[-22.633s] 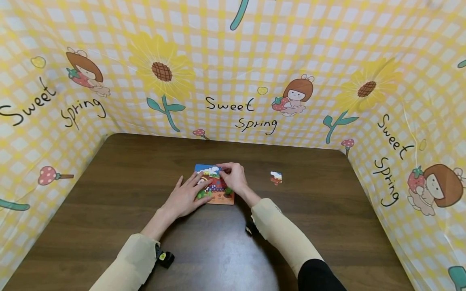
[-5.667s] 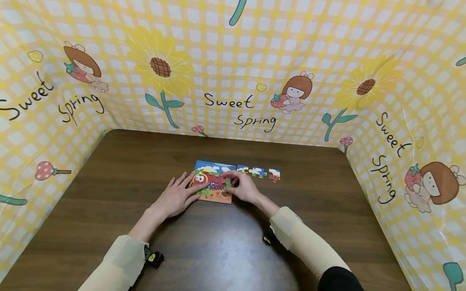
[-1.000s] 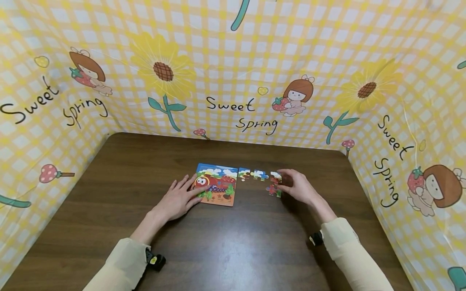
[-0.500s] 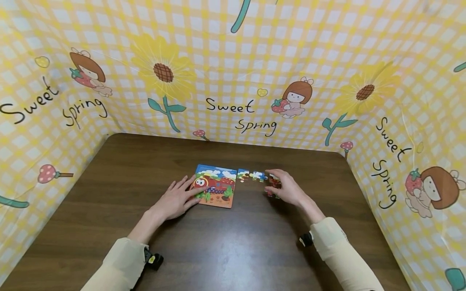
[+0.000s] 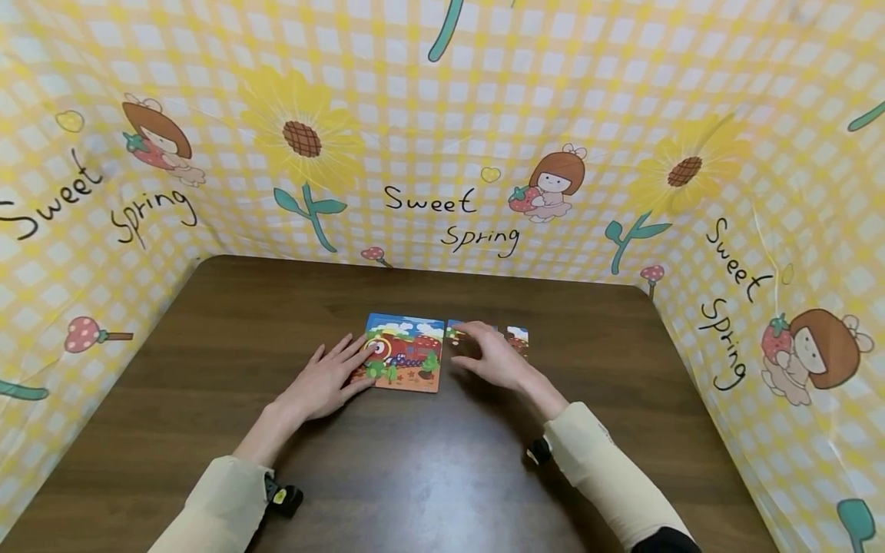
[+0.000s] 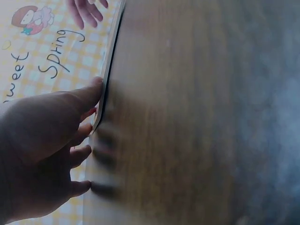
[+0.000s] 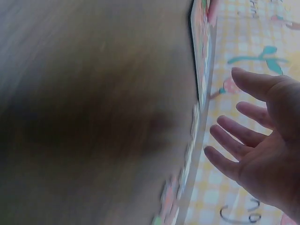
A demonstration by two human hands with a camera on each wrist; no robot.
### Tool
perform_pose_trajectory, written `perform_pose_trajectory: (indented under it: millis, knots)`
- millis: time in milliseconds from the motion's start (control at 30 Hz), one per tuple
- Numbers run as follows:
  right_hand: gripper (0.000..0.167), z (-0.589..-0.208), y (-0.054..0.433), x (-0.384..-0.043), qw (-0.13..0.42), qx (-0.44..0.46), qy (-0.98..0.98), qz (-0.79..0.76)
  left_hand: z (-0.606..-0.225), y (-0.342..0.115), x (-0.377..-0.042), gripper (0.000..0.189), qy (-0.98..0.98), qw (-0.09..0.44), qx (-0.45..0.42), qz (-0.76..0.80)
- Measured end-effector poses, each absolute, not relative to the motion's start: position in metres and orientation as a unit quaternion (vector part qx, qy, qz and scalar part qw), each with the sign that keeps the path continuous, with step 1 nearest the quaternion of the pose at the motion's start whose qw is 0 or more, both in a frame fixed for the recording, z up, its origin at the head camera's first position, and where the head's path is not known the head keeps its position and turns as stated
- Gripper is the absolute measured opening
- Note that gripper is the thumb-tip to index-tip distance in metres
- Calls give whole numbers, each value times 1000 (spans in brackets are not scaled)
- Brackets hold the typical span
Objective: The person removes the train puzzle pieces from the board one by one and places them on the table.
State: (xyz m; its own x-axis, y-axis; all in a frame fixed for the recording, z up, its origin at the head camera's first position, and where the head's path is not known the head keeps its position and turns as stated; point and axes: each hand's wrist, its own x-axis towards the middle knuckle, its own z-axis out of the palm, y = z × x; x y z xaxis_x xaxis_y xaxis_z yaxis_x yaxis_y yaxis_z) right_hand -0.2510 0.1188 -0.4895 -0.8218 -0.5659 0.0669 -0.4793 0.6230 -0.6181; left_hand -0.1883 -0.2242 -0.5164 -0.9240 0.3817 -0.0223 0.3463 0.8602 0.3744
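Observation:
A jigsaw puzzle (image 5: 417, 367) with a red train picture lies flat on the dark wooden table. My left hand (image 5: 323, 385) rests at its left side, fingers extended over the picture and thumb at the near edge. In the left wrist view, that thumb (image 6: 89, 93) touches the puzzle's edge. My right hand (image 5: 494, 359) hovers just right of the puzzle over loose pieces, partly covering them. The right wrist view shows this hand (image 7: 265, 136) with fingers spread and nothing held. A loose cloud piece (image 5: 517, 336) lies to its right; another piece (image 5: 452, 335) shows beside the puzzle.
Loose pieces (image 7: 168, 197) form a row along the table, extending from the puzzle's right side. A yellow checked cloth (image 5: 442, 100) with printed flowers and figures hangs around the back and sides of the table (image 5: 276, 288).
Over the last second my right hand moved left from the rightmost pieces to beside the puzzle. My left hand stayed on the puzzle. Since the oldest frame, more loose pieces have joined the row.

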Motion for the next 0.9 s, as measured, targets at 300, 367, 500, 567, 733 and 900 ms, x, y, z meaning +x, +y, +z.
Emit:
perform_pose_trajectory:
  millis: [300, 367, 500, 567, 733, 900]
  knots:
    - [63, -517, 93, -268, 92, -324, 885, -321, -517, -227, -189, 73, 963, 44, 191, 185]
    - [65, -535, 90, -279, 88, -326, 885, -320, -518, -227, -188, 73, 964, 44, 189, 184]
    - [66, -552, 80, -291, 80, -339, 883, -313, -519, -227, -188, 72, 964, 43, 188, 182]
    - [66, -555, 72, -293, 79, -348, 880, -314, -519, -228, -188, 72, 964, 42, 189, 182]
    - [67, -547, 54, -287, 64, -341, 887, -304, -519, -227, -188, 71, 964, 41, 190, 182]
    - [64, -520, 39, -265, 44, -313, 900, -301, -520, -227, -189, 71, 965, 40, 186, 181]
